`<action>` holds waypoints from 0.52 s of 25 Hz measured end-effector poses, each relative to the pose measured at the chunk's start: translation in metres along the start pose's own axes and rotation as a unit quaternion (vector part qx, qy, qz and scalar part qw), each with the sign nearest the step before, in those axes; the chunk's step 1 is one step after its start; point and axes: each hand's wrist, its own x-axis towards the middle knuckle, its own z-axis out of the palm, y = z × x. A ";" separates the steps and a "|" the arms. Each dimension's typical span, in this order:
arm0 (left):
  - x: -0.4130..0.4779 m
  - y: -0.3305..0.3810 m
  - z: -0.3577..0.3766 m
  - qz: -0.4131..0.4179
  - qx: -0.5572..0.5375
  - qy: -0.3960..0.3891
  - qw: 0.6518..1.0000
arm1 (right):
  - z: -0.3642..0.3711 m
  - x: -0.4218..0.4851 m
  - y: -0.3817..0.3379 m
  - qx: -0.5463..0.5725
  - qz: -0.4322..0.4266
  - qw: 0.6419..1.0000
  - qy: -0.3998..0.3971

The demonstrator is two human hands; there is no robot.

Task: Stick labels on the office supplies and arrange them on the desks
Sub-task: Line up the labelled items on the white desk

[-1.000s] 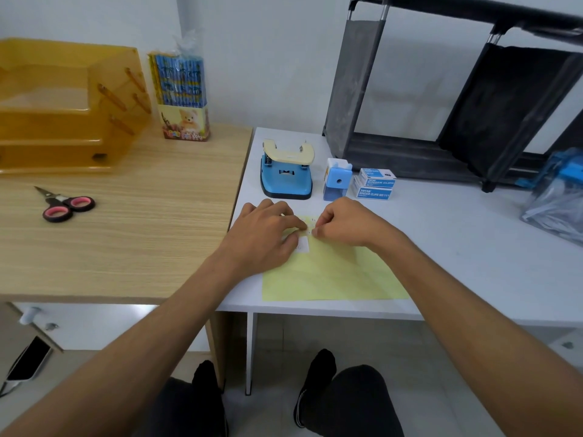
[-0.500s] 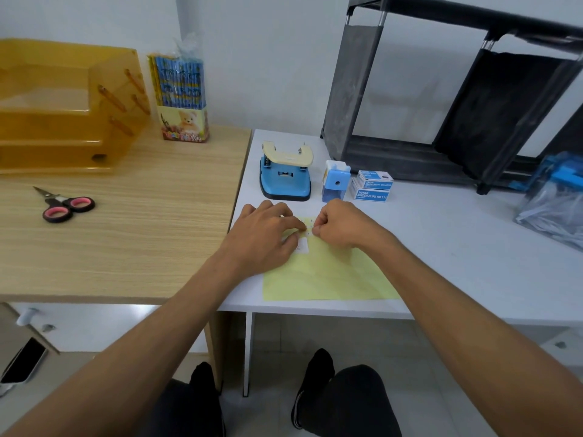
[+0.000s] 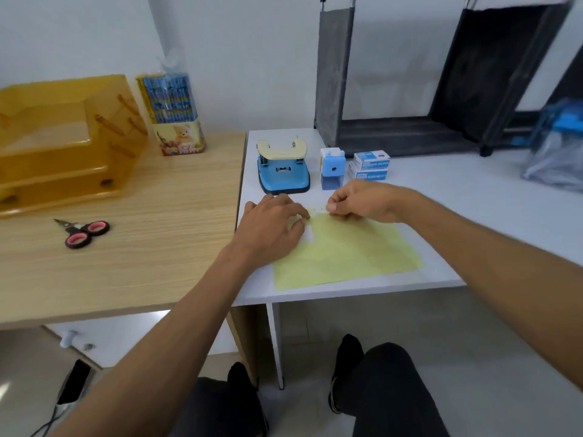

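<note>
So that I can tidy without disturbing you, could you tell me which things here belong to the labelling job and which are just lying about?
Job: yellow label sheet, under the left hand and pinched by the right hand; hole punch; pencil sharpener; two small boxes; scissors; pencil pack; orange tray.
Lying about: grey fabric rack; plastic bag; phone on the floor.
</note>
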 end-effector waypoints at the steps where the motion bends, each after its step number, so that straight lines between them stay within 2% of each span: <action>1: 0.004 0.004 -0.005 -0.008 0.006 -0.015 1.000 | -0.004 0.001 0.002 0.024 -0.006 1.000 -0.012; 4: 0.022 0.026 -0.013 -0.036 0.060 -0.070 0.995 | -0.012 -0.001 0.013 0.086 0.004 0.996 -0.034; 7: 0.028 0.034 -0.013 -0.082 0.075 -0.063 0.992 | -0.009 0.006 0.008 0.099 0.012 0.994 -0.051; 10: 0.029 0.045 -0.004 -0.092 0.036 -0.034 0.995 | -0.013 0.007 0.013 0.136 0.014 0.989 -0.059; 13: 0.030 0.044 -0.002 -0.110 -0.041 -0.039 0.992 | -0.013 0.007 0.018 0.175 0.015 0.983 -0.059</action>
